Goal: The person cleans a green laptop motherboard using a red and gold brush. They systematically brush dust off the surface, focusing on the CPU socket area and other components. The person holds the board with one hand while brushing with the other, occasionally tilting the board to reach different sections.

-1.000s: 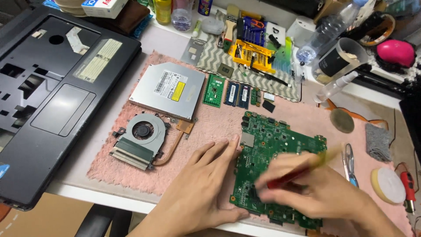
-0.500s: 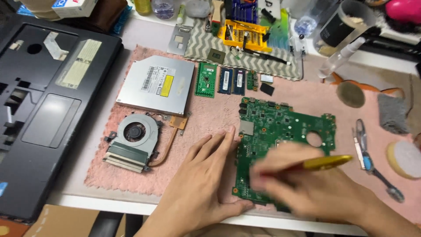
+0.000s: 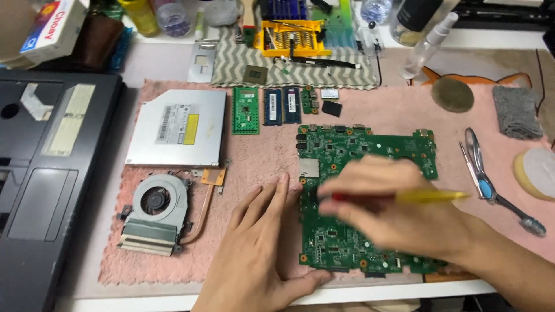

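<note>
2 hands: both on the green circuit board (image 3: 370,156), centre frame.
Left hand (image 3: 263,242): fingers spread flat, steadying the board's left edge.
Right hand (image 3: 393,214): fingers closed on a red-and-yellow tool (image 3: 428,196), blurred.

A home electronics repair corner: a white desk (image 3: 144,58) bears a fluffy pink mat (image 3: 254,156), on which lie a green laptop motherboard (image 3: 352,156), beside it a silver optical drive (image 3: 176,136), and behind it a yellow screwdriver-bit case (image 3: 289,29).
</note>
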